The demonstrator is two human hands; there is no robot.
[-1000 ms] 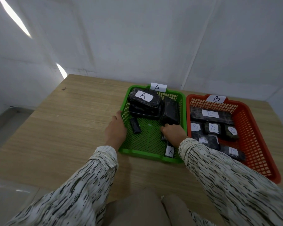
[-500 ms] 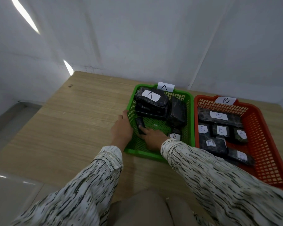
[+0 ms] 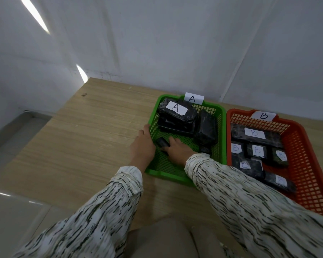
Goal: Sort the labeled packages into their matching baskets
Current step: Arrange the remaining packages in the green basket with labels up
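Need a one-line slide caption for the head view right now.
Right hand grips a small black package inside the green basket while the left hand steadies its rim.

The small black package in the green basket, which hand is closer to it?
Right. The right hand is inside the green basket, fingers on the small black package. The left hand rests outside on the basket's left rim.

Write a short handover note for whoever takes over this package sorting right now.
Left hand: steadies the left rim of the green basket, holds nothing.
Right hand: inside the green basket, fingers on a small black package; grip unclear.
Packages: all in view lie in the green basket marked A or the red basket marked B.
Done: nothing loose on the table.
Left: settle that small package.
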